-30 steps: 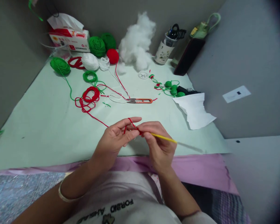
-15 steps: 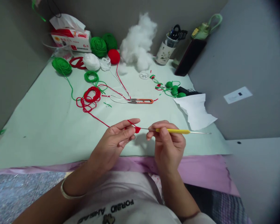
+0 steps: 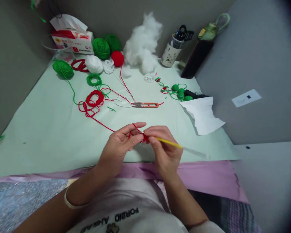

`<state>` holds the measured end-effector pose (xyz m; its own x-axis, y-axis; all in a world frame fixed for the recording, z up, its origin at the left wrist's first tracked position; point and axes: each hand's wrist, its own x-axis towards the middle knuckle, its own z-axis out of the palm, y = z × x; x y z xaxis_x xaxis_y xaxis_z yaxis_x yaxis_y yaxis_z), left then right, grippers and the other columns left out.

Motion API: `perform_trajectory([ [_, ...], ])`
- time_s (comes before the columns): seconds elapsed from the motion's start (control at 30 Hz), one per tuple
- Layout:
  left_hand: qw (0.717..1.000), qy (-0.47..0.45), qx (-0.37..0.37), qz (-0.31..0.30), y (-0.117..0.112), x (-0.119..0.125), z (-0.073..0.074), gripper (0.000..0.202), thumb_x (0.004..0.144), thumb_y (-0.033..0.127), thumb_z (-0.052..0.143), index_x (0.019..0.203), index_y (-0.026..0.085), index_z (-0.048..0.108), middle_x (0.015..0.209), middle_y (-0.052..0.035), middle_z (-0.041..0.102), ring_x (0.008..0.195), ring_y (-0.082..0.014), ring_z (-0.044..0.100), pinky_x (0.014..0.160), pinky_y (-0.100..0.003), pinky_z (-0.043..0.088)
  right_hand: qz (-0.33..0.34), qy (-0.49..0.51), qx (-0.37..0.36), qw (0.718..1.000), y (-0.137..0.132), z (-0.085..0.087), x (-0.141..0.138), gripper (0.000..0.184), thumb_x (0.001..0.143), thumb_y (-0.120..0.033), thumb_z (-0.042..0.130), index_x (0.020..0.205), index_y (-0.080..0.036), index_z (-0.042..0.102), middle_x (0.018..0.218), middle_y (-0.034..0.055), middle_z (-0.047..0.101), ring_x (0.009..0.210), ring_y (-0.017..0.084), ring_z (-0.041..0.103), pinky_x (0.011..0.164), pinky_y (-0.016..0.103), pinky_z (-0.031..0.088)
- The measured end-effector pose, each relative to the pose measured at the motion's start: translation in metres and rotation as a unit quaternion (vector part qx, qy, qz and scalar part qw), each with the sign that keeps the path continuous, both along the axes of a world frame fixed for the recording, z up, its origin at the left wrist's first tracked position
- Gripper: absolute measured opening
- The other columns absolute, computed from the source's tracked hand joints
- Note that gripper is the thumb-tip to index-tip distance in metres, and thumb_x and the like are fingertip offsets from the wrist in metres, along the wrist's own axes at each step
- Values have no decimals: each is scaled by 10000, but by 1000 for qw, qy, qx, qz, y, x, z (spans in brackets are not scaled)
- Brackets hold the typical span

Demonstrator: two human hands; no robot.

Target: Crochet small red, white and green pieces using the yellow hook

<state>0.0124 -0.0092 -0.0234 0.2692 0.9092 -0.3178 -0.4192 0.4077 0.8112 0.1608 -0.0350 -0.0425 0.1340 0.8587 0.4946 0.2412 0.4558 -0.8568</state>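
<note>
Snips [image 3: 152,105] = landmark. Nearest, on the person's side of the snips: small red yarn piece [image 3: 145,138], held up off the table between both hands. Left hand [image 3: 123,139] pinches it thumb to fingers, index finger stretched out with a red strand over it, probably to keep the yarn taut. Right hand [image 3: 165,145] closed around the yellow-handled hook [image 3: 170,142], pencil-style, likely for fine tip control; fingertips meet the piece, so hook tip hidden, far end blurred. Red strand runs from left hand to the loose red coil [image 3: 95,98], left of the snips, presumably laid slack so it feeds freely. Right of the snips: creased white paper [image 3: 199,115], then green balls [image 3: 181,93] just beyond it. Snips lie flat past the hands, seemingly parked within reach. Far beyond the snips: red yarn ball [image 3: 117,59] and white yarn ball [image 3: 94,64] to the left, white fluff [image 3: 143,45] roughly straight behind, apparently pushed back for working room.
</note>
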Motion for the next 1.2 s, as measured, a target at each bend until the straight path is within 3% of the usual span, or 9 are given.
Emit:
perform_trajectory([
  [0.13, 994, -85, -67, -15, 0, 2, 1, 358, 814, 227, 880, 1168, 207, 832, 793, 1, 705, 707, -107, 589, 735, -221, 497, -47, -149, 91, 984, -5, -6, -2, 424, 988, -134, 675, 1309, -397, 757, 1185, 54, 772, 1009, 226, 756, 812, 389, 664],
  [0.33, 990, -100, -100, -7, 4, -3, -1, 282, 824, 188, 875, 1104, 172, 852, 627, 73, 564, 518, -41, 366, 784, -216, 534, -42, 104, -14, 994, 3, 5, 5, 162, 1021, -226, 660, 1003, -270, 814, 890, 22, 751, 703, 156, 719, 638, 317, 615],
  [0.43, 995, -73, -62, 11, 3, -2, -3, 279, 818, 195, 874, 1096, 187, 847, 670, 59, 607, 577, -63, 452, 776, -225, 525, -11, 171, -76, 982, 6, 9, 7, 183, 1027, -305, 650, 932, -233, 789, 853, 20, 738, 609, 136, 684, 551, 287, 586],
  [0.57, 998, -37, 16, 53, -3, 4, -4, 455, 819, 194, 880, 1261, 230, 780, 774, 40, 687, 748, -104, 594, 765, -215, 490, -30, -24, 2, 999, 3, 3, 2, 160, 1008, -227, 672, 1054, -294, 810, 965, 47, 796, 851, 210, 752, 747, 382, 636],
  [0.67, 999, -49, -5, 20, -6, 6, -3, 543, 814, 209, 891, 1335, 228, 740, 779, 32, 696, 722, -103, 578, 667, -204, 438, -66, -129, 95, 985, -1, -3, -3, 341, 972, -126, 699, 1206, -356, 794, 1155, 63, 819, 1025, 240, 761, 865, 430, 628],
  [0.77, 997, -57, -40, -21, -4, 5, 0, 460, 824, 219, 882, 1273, 206, 784, 737, 34, 664, 628, -83, 491, 582, -204, 370, -50, -40, 67, 996, 0, -3, -2, 267, 994, -164, 682, 1152, -339, 807, 1100, 53, 833, 1004, 242, 776, 856, 431, 640],
  [0.87, 995, -72, -64, -41, 0, 2, 5, 376, 826, 211, 864, 1199, 205, 821, 827, -15, 729, 691, -106, 559, 678, -226, 449, -6, 101, -46, 994, 5, 3, 5, 127, 1013, -310, 683, 1003, -274, 804, 947, 45, 829, 835, 210, 774, 745, 373, 650],
  [1.0, 991, -91, -81, -61, 4, -3, 7, 294, 845, 211, 833, 1138, 197, 842, 859, -37, 743, 662, -97, 542, 748, -243, 489, 54, 198, -125, 971, 11, 9, 11, 239, 1007, -433, 682, 926, -219, 750, 825, 35, 800, 637, 160, 712, 626, 311, 624],
  [1.2, 998, -44, -25, -39, 2, -5, 5, 340, 831, 235, 881, 1169, 237, 843, 786, 5, 678, 660, -87, 495, 585, -185, 372, 0, 12, -14, 1000, -1, 10, 14, 169, 1059, -279, 602, 1069, -277, 771, 943, 37, 810, 793, 196, 759, 735, 368, 646],
])
